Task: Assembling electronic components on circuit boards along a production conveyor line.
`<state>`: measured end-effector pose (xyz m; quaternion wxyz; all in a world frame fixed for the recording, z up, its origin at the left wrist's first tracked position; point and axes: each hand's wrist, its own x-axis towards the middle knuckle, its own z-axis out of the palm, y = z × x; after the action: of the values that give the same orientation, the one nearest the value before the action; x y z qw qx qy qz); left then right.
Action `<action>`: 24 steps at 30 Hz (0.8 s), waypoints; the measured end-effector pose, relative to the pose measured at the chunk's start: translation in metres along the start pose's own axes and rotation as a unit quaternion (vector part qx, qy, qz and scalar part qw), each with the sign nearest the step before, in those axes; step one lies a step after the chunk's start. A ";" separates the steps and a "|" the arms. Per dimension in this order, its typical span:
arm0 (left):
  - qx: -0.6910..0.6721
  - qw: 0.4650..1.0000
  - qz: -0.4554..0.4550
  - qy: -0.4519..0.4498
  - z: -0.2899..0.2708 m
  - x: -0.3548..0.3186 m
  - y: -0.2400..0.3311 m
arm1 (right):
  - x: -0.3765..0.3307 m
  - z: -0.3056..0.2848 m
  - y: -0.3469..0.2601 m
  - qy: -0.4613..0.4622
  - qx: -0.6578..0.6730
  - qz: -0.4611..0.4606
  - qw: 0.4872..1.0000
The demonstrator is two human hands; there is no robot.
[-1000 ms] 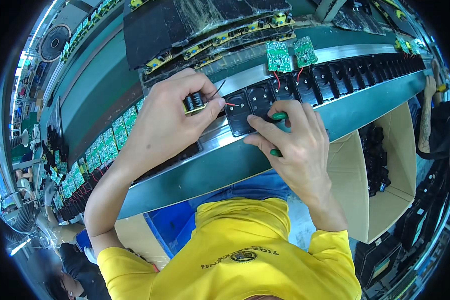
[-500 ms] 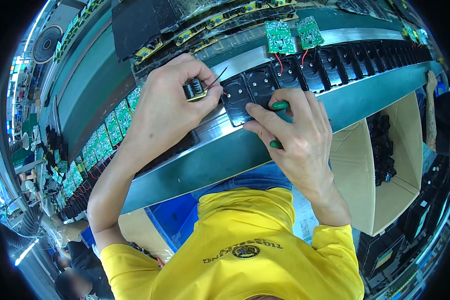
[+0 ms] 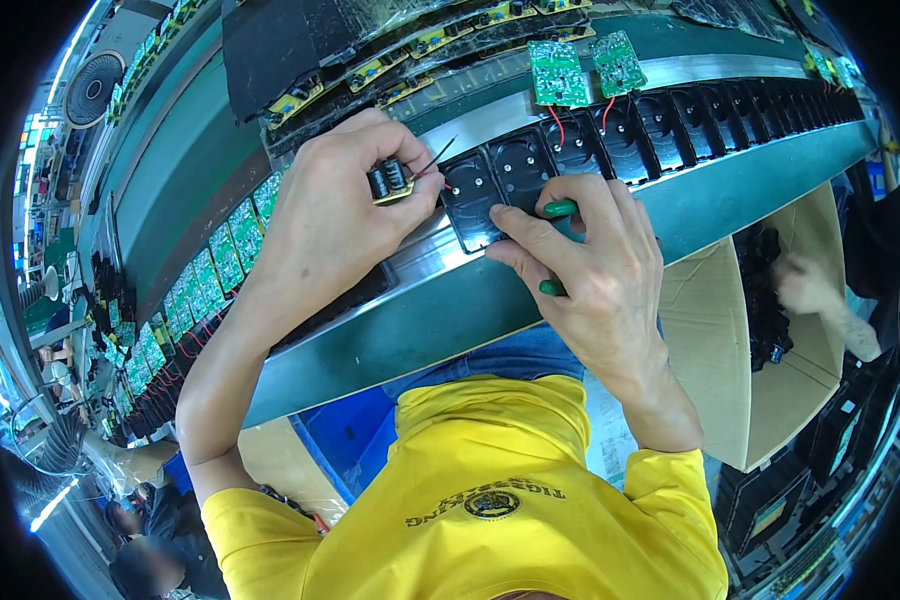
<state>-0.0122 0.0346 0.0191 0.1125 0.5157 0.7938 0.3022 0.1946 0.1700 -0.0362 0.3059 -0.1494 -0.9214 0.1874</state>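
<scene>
My left hand (image 3: 345,195) is closed round a small circuit board (image 3: 392,181) with black cylindrical capacitors, parts side showing. A dark wire (image 3: 441,153) sticks up by its thumb, and a short red wire shows at the nearest housing. Tucked in my right hand (image 3: 595,245) is a green-handled hand tool (image 3: 553,289); its working end is hidden. The right thumb and index finger touch the near edge of a black plastic housing (image 3: 473,212), which lies open with small screw posts. More black housings (image 3: 660,125) stand in a row to the right.
Green boards with red wires (image 3: 560,75) lean beyond the row. More green boards (image 3: 225,255) line the belt at left. An open cardboard box (image 3: 705,355) with black parts stands at right; a co-worker's hand (image 3: 808,285) is over it. Boards on a rack (image 3: 430,50) lie ahead.
The co-worker's arm at right has come down to the cardboard box. My two hands and what they hold have hardly moved.
</scene>
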 end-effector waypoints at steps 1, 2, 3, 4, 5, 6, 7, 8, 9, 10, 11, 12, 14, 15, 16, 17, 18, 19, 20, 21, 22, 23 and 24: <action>0.003 1.000 0.002 0.000 0.000 0.000 0.000 | 0.000 0.000 0.000 0.001 0.001 -0.001 1.000; 0.005 1.000 0.004 0.001 0.000 -0.001 0.001 | 0.000 0.001 0.001 0.001 0.002 -0.001 1.000; 0.008 1.000 0.006 0.001 0.000 -0.001 0.001 | 0.000 0.001 0.001 0.002 0.003 -0.002 1.000; 0.008 1.000 0.005 0.001 0.000 -0.001 0.002 | 0.000 0.001 0.001 0.002 0.004 -0.002 1.000; 0.011 1.000 0.003 -0.004 0.000 0.000 0.003 | 0.000 0.000 0.000 -0.001 0.001 -0.001 1.000; 0.014 1.000 0.001 -0.009 0.000 0.000 0.005 | -0.001 0.000 0.000 -0.003 -0.001 0.001 1.000; 0.017 1.000 -0.001 -0.014 0.000 0.001 0.006 | -0.001 -0.001 -0.001 -0.005 -0.004 0.003 1.000; 0.019 1.000 -0.003 -0.019 0.000 0.001 0.007 | 0.000 -0.001 -0.001 -0.008 -0.006 0.005 1.000; 0.019 1.000 -0.003 -0.019 0.000 0.001 0.007 | 0.000 -0.001 -0.001 -0.008 -0.007 0.005 1.000; 0.026 0.999 0.001 -0.025 0.001 0.001 0.007 | 0.000 -0.002 -0.001 -0.010 -0.007 -0.001 1.000; 0.033 0.999 0.006 -0.032 0.002 0.002 0.007 | 0.001 -0.003 -0.001 -0.011 -0.008 -0.006 1.000; 0.040 0.998 0.011 -0.038 0.002 0.002 0.007 | 0.002 -0.005 -0.001 -0.013 -0.009 -0.011 1.000; 0.048 0.998 0.016 -0.045 0.002 0.004 0.007 | 0.007 -0.011 -0.002 -0.013 -0.009 -0.015 1.000; 0.049 0.997 0.031 -0.057 -0.001 0.005 0.007 | 0.017 -0.019 -0.007 -0.009 0.102 0.018 0.995; 0.048 0.995 0.045 -0.069 -0.003 0.004 0.004 | 0.027 -0.026 -0.014 -0.006 0.212 0.050 0.976; 0.048 0.994 0.060 -0.081 -0.007 0.004 0.002 | 0.037 -0.033 -0.021 -0.002 0.317 0.083 0.945; 0.048 0.992 0.075 -0.092 -0.010 0.003 0.001 | 0.042 -0.034 -0.027 0.002 0.420 0.114 0.901; 0.047 0.991 0.078 -0.094 -0.012 0.004 0.001 | 0.047 -0.031 -0.030 0.005 0.418 0.115 0.901; 0.074 0.987 0.105 -0.093 -0.014 0.004 0.001 | 0.057 -0.024 -0.030 0.031 0.499 0.124 0.857; 0.097 0.981 0.136 -0.093 -0.014 0.007 0.000 | 0.068 -0.015 -0.026 0.060 0.573 0.134 0.806; 0.125 0.975 0.160 -0.091 -0.015 0.006 -0.003 | 0.080 -0.004 -0.022 0.083 0.647 0.138 0.745; 0.152 0.967 0.184 -0.088 -0.015 0.006 -0.006 | 0.087 0.005 -0.018 0.105 0.715 0.142 0.676; 0.152 0.967 0.185 -0.088 -0.014 0.006 -0.009 | 0.092 0.013 -0.014 0.105 0.714 0.141 0.677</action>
<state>-0.0282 0.0326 0.0256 0.0442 0.6888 0.7085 0.1470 0.1136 0.1901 0.0069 0.3844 -0.0325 -0.4367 0.8127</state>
